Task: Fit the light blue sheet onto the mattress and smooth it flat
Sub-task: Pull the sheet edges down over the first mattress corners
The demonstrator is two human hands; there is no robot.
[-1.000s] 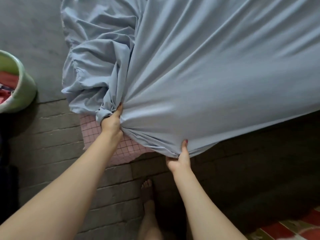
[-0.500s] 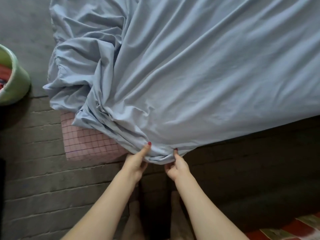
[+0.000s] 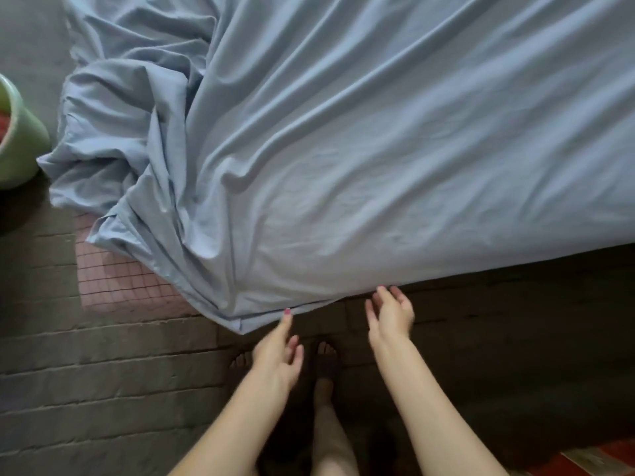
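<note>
Below, rumpled soft light blue sheet [image 3: 343, 149], pink gridded mattress [image 3: 113, 276], left hand [image 3: 278, 352] and right hand [image 3: 390, 312] fingers spread, empty

Green tub [image 3: 19, 142]: far left of left hand [image 3: 278, 355], up at frame edge, partly cut off; red and pink contents inside, too blurred to name. Brick floor [image 3: 103, 372]: grey, dim, under and left of left hand, darker right of right hand [image 3: 390, 312]. Bare feet [image 3: 324, 355]: on floor between hands, in shadow. Red and pale patterned patch [image 3: 598, 458]: low right of right hand, at frame corner, blurred.
</note>
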